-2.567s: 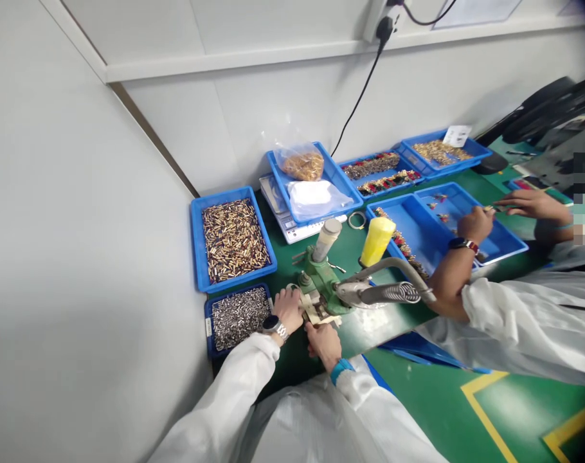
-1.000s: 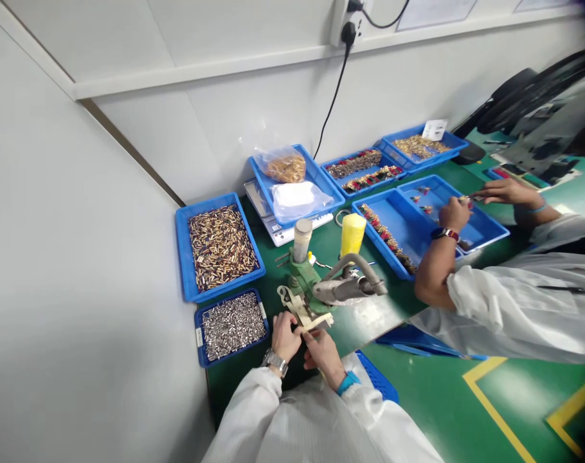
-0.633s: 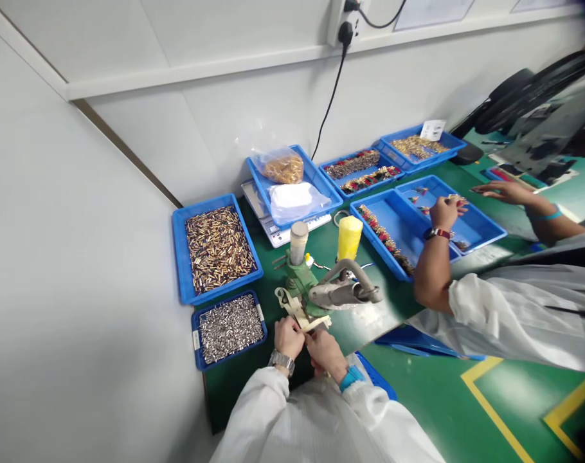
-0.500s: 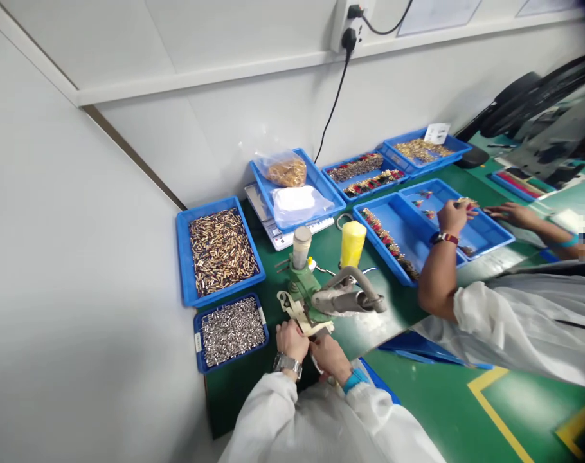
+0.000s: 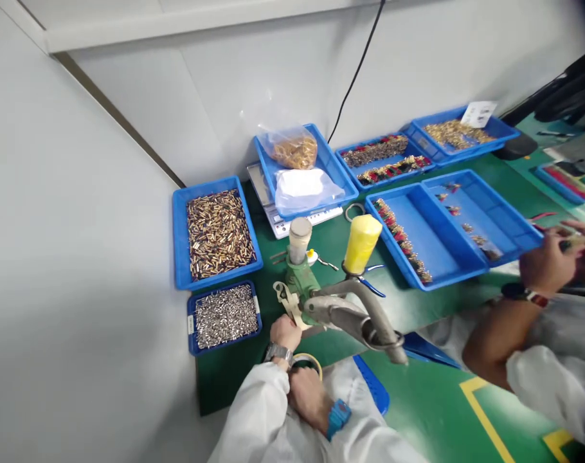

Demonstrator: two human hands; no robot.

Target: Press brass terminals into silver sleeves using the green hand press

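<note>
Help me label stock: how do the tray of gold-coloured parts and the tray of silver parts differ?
The gold-parts tray is larger than the silver-parts tray. The gold-parts tray is brighter blue, the silver-parts tray darker. The gold-parts tray lies farther off, the silver-parts tray closer. Both are rectangular and hold many small loose parts.

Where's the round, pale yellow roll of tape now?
In the head view, the pale yellow roll of tape is low, near the middle, at the bare right hand, below and right of the bare left hand.
</note>
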